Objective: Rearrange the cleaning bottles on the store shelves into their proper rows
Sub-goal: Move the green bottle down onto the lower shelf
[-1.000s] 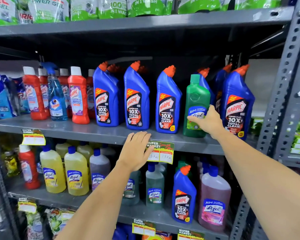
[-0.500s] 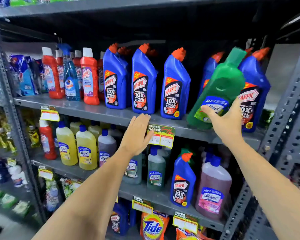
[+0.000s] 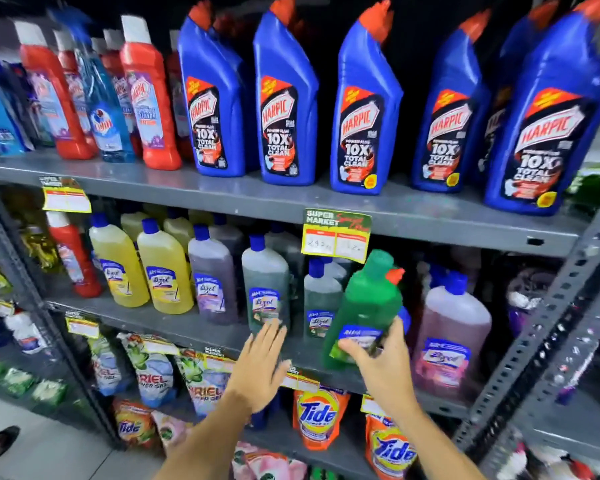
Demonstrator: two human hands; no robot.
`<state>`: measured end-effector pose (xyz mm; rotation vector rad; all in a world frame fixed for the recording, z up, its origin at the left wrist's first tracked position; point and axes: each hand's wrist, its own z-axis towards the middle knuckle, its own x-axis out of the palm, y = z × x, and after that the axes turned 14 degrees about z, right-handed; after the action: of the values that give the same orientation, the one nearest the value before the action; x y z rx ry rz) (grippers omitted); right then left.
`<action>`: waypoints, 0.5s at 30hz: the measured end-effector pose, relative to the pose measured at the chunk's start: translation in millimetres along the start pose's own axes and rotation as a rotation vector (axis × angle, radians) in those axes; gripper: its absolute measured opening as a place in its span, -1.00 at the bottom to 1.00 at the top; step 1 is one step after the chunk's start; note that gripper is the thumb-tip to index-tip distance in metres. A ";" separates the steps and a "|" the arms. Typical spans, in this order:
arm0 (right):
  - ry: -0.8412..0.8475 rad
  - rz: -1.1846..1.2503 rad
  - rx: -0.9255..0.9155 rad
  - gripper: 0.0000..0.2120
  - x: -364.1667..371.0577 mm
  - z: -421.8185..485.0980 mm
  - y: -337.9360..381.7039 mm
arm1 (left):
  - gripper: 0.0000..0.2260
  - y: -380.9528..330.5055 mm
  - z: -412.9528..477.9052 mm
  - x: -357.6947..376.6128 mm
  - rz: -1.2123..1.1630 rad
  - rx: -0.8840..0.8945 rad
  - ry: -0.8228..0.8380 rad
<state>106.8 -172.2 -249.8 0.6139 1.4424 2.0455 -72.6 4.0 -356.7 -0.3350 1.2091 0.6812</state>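
My right hand [image 3: 378, 362] grips a green Lizol bottle [image 3: 368, 306] by its lower part, tilted, in front of the middle shelf [image 3: 194, 327]. Right behind the green bottle stands a blue Harpic bottle [image 3: 400, 299], mostly hidden, only its orange cap and a blue edge showing. My left hand [image 3: 260, 368] is open with fingers spread, just below a grey-green Lizol bottle [image 3: 265, 285] on that shelf. Yellow Lizol bottles [image 3: 163, 271], a purple one [image 3: 213, 282] and a pink one [image 3: 451, 334] share that row. Blue Harpic bottles [image 3: 288, 105] line the upper shelf [image 3: 291, 202].
Red Harpic bottles [image 3: 146, 98] and a blue spray bottle [image 3: 104, 109] stand at the upper shelf's left. A red bottle [image 3: 71, 258] sits at the middle shelf's left end. Ariel [image 3: 153, 375] and Tide pouches [image 3: 317, 414] fill the shelf below. A perforated grey upright [image 3: 541, 334] borders the right.
My right hand lifted the green bottle off the upper shelf and brought it down in front of the middle shelf. My left hand dropped from the upper shelf edge to the middle one.
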 end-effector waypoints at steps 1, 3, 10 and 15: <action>-0.013 -0.030 0.016 -0.37 8.8 -0.2 -14.5 | -0.45 5.0 -1.4 11.4 0.014 0.037 0.055; -0.019 -0.071 0.038 -0.33 26.0 3.9 -40.0 | -0.42 16.0 -1.0 27.3 0.050 0.110 0.176; -0.083 -0.139 0.117 -0.30 61.8 19.2 -92.0 | -0.35 26.5 -12.9 60.1 0.035 0.197 0.304; -0.062 -0.205 0.124 -0.29 74.0 31.3 -96.3 | -0.36 28.8 -15.0 67.5 0.045 0.216 0.244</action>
<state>89.6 -75.1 -327.3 0.5502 1.5374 1.7753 -89.4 37.6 -421.5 -0.2144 1.5124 0.5520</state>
